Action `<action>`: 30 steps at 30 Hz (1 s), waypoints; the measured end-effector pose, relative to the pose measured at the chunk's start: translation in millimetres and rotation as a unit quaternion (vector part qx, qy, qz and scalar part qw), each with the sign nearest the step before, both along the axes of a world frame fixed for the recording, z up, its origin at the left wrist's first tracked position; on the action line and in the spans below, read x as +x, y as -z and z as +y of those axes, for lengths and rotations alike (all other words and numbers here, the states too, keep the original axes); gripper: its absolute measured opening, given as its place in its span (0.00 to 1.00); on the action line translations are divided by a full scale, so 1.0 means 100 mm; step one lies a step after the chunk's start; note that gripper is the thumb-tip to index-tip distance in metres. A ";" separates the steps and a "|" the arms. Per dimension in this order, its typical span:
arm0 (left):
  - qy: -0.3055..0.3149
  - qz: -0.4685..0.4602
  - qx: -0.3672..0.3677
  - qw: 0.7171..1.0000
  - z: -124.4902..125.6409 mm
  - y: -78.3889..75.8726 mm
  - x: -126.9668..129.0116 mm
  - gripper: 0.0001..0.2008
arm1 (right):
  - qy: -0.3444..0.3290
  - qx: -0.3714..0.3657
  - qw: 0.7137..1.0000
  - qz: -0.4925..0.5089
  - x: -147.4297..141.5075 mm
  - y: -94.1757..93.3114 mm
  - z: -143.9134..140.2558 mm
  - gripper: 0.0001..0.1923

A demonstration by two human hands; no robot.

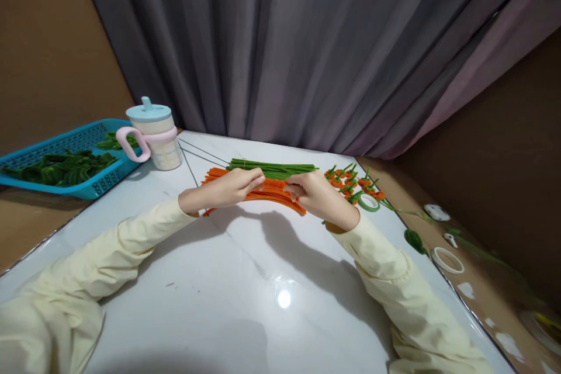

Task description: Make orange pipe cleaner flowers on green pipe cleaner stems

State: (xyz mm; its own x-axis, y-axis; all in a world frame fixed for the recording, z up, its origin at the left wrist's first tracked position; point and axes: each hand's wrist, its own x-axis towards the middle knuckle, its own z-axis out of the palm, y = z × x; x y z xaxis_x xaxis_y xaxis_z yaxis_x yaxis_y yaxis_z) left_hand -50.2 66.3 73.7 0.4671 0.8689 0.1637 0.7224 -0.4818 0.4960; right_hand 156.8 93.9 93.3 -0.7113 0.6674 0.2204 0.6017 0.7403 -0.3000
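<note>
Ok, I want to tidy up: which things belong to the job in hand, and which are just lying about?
Likely the job: orange piece, in left hand and right hand; orange sticks; green sticks; orange-green pieces; green tape; basket.

Probably lying about: cup; earbud case.

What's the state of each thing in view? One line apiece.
Left hand: pinching orange piece
Right hand: pinching orange piece
Orange piece: held between both hands
Cup: upright, lid on
Blue basket: holding green pieces
Green stems: lying side by side
Curtain: hanging in folds
</note>
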 end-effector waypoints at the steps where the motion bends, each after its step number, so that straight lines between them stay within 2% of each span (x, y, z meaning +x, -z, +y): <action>1: 0.003 0.003 0.003 1.000 0.00 0.00 0.00 0.15 | -0.003 -0.008 1.000 0.002 0.00 0.01 0.00 0.12; 5: 0.003 -0.004 0.002 1.000 0.00 -0.03 -0.01 0.14 | -0.007 -0.030 0.998 0.054 0.02 0.04 0.05 0.08; 9: -0.014 -0.046 -0.033 0.998 -0.02 -0.07 0.00 0.15 | -0.001 -0.034 0.989 0.141 0.04 0.07 0.08 0.12; 13: -0.030 -0.099 -0.110 0.989 -0.02 -0.08 0.01 0.16 | -0.003 -0.031 0.986 0.166 0.02 0.08 0.08 0.13; 16: -0.033 -0.172 -0.192 0.966 0.00 -0.06 0.01 0.15 | -0.001 -0.010 0.986 0.169 -0.01 0.09 0.06 0.13; 19: -0.020 -0.207 -0.221 0.953 0.02 -0.04 -0.01 0.14 | -0.001 0.022 0.986 0.167 -0.02 0.11 0.05 0.13; 21: -0.013 -0.177 -0.200 0.963 0.03 -0.04 -0.03 0.14 | -0.007 0.043 0.986 0.161 -0.03 0.13 0.05 0.14; 25: -0.002 -0.059 -0.146 0.988 0.00 -0.04 -0.04 0.13 | -0.033 0.052 0.987 0.147 -0.02 0.18 0.10 0.13; 30: 0.019 -0.001 -0.111 0.994 -0.04 -0.02 -0.01 0.11 | -0.049 0.054 0.991 0.116 -0.03 0.20 0.09 0.14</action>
